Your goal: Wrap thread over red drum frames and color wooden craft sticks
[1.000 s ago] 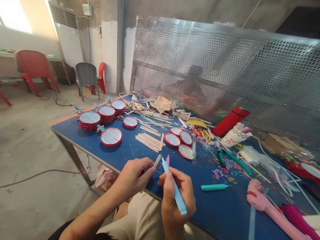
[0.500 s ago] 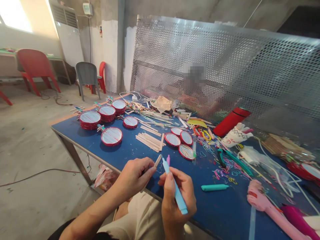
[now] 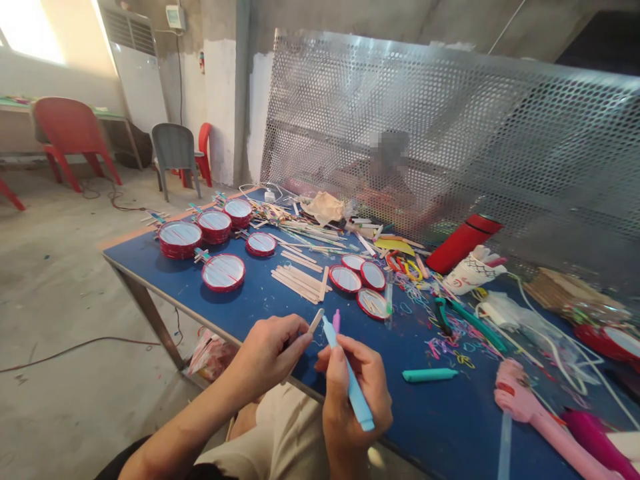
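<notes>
Between the fingers of my left hand (image 3: 277, 347) a wooden craft stick (image 3: 315, 322) is pinched, its far end bluish and pointing up and away. My right hand (image 3: 357, 393) grips a light blue marker (image 3: 350, 377), its tip at or very close to the stick's end; I cannot tell whether they touch. A pink marker (image 3: 337, 321) shows just behind the blue one, its lower part hidden by my right hand. To the right, a teal marker (image 3: 430, 375) lies on the blue table (image 3: 245, 320). Beyond my hands, several plain craft sticks (image 3: 299, 283) lie side by side.
Red-rimmed round pieces (image 3: 223, 273) stand at the left, some stacked. Smaller red-rimmed discs (image 3: 373, 304) lie mid-table. At right are a red bottle (image 3: 463, 243), a paper cup (image 3: 473, 272), teal pliers (image 3: 475, 323) and a pink glue gun (image 3: 543, 417). A perforated metal panel (image 3: 320, 113) stands behind.
The blue marker's tip has shifted slightly left, toward the end of the craft stick. My left hand and the stick have stayed in place.
</notes>
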`<state>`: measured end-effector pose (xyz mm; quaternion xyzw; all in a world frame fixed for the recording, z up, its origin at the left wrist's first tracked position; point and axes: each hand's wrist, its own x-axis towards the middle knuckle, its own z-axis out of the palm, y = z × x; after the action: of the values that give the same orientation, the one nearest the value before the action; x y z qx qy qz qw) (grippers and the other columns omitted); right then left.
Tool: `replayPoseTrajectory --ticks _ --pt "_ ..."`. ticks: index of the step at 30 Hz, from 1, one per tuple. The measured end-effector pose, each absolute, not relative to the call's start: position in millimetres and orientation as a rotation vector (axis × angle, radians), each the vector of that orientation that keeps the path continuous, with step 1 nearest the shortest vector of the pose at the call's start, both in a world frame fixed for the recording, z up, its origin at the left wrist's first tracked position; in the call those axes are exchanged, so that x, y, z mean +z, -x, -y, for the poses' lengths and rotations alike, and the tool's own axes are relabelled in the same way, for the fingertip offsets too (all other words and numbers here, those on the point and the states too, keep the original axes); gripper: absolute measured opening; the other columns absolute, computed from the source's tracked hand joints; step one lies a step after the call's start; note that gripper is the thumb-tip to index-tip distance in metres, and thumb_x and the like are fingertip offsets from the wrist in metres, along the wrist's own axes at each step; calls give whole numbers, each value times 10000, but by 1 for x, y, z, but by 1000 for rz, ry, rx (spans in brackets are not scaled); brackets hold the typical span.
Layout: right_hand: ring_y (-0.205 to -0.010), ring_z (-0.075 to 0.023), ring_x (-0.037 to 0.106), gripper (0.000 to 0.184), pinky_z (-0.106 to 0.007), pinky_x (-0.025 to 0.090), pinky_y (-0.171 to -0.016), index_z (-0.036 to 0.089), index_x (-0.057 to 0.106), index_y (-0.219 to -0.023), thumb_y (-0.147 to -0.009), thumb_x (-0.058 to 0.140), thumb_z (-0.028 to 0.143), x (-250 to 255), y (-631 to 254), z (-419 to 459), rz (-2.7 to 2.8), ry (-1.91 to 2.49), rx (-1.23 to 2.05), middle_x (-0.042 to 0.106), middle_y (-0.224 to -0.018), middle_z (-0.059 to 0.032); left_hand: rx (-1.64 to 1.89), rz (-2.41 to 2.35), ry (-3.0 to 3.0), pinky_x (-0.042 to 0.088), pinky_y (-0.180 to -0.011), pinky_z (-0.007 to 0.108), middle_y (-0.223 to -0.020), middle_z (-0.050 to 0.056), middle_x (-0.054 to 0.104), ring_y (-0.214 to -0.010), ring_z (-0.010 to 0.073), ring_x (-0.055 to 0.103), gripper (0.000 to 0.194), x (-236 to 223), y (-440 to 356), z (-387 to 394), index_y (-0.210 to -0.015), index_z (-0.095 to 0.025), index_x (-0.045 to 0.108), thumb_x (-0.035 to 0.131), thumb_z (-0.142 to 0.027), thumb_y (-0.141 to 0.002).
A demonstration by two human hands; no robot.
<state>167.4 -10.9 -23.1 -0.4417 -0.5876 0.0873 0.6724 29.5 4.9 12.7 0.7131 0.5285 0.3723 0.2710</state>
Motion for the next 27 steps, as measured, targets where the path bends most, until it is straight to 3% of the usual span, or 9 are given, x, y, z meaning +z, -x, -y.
replayPoseTrajectory --ticks 27 --pt "-539 -114 673 120 -197 556 -538 184 681 -1002 -926 627 260 -23 -167 12 1352 999 217 715 -721 7 1001 -1421 -1927 390 -600 222 -663 -7 647 -615 125 554 255 15 -29 -4 -763 -166 636 492 -269 -945"
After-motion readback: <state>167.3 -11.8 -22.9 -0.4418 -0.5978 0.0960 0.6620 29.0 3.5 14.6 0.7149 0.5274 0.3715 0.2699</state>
